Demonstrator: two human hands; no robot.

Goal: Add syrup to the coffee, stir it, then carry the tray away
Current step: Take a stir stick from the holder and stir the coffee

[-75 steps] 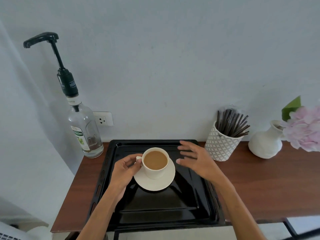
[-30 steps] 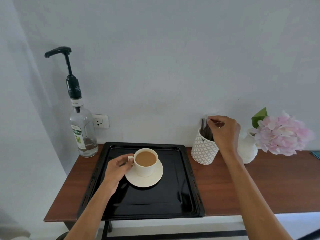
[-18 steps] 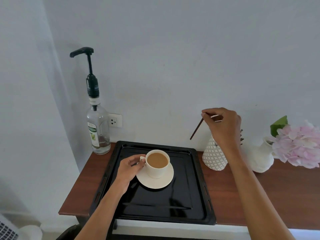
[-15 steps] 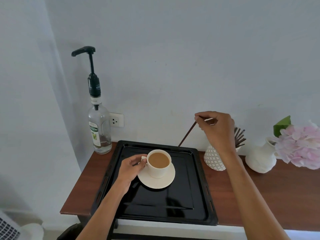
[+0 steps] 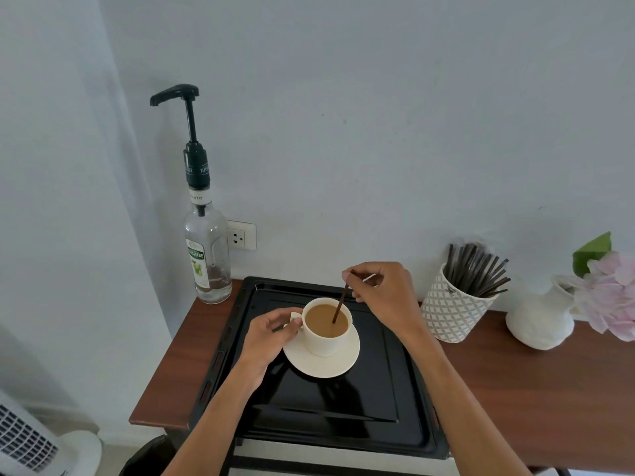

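Observation:
A white cup of milky coffee [image 5: 326,333] stands on a white saucer [image 5: 321,364] in the upper middle of a black tray [image 5: 378,417]. My left hand [image 5: 269,334] pinches the cup's handle at its left side. My right hand [image 5: 381,297] is above and behind the cup, fingers closed on a thin brown stir stick [image 5: 340,304] whose lower end dips into the coffee. A clear syrup bottle [image 5: 206,255] with a tall black pump stands at the table's back left corner, beside the tray.
A patterned white holder [image 5: 450,312] full of dark stir sticks stands right of the tray. Further right are a white vase [image 5: 543,319] and pink flowers [image 5: 611,293]. The wooden table [image 5: 549,386] meets the wall behind; a white fan [image 5: 31,444] sits on the floor lower left.
My right hand pulled one stir stick out of the holder, carried it left and lowered its tip into the coffee. My left hand stayed on the cup handle.

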